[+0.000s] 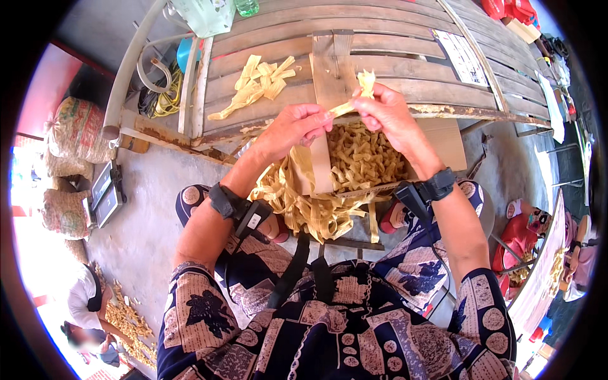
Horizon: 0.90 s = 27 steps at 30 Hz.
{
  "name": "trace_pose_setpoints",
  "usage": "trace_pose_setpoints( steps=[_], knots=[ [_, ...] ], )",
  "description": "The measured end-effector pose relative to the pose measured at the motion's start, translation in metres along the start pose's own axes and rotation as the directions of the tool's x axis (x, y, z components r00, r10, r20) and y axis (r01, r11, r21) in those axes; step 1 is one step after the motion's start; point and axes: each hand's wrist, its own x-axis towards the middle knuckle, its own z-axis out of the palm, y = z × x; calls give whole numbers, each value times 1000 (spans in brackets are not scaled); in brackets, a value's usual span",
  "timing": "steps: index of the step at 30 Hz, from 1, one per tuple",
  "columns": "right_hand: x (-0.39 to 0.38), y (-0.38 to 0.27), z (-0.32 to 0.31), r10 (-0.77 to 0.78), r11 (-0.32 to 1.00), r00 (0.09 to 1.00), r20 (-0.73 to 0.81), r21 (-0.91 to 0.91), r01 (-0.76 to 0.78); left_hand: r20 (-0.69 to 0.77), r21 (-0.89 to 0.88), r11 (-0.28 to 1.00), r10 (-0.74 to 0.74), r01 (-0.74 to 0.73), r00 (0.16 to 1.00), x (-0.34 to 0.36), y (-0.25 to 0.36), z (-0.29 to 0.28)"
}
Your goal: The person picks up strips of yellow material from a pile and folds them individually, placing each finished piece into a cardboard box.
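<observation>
Between my hands, above the near edge of the slatted wooden table (266, 95), is a pale yellow strip (344, 108) that looks like bean curd skin. My left hand (299, 130) pinches its left end between thumb and fingertips. My right hand (385, 113) is closed round the other part, and a bunched end (366, 82) sticks up above its fingers. Below my hands stands a cardboard box (322, 158) with a divider. Its right side holds many small knotted yellow pieces (364, 158); long loose strips (316, 215) fill the left and hang over the front.
More strips (259, 85) lie on the table, left of an upright wooden block (332, 66). Stuffed sacks (73, 145) and a scale (106, 196) stand on the floor at left. A person (85, 301) bends over spread yellow pieces at lower left. Others sit at a table on the right.
</observation>
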Motion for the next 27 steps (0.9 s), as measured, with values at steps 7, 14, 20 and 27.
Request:
trace_pose_setpoints(
  steps=[7, 14, 20, 27],
  knots=[
    [40, -4, -8, -78, 997, 989, -124, -36, 74, -126, 207, 975, 110, -82, 986, 26, 23, -18],
    [88, -3, -13, -201, 976, 957, -208, -122, 178, -264, 301, 927, 306, -224, 915, 82, 20, -48],
    [113, 26, -23, -273, 934, 915, -299, -311, 177, -330, 467, 856, 403, -223, 854, 107, -5, -55],
    [58, -13, -23, -117, 785, 993, -23, -615, 78, -323, 368, 914, 299, -172, 898, 57, 10, -51]
  ],
)
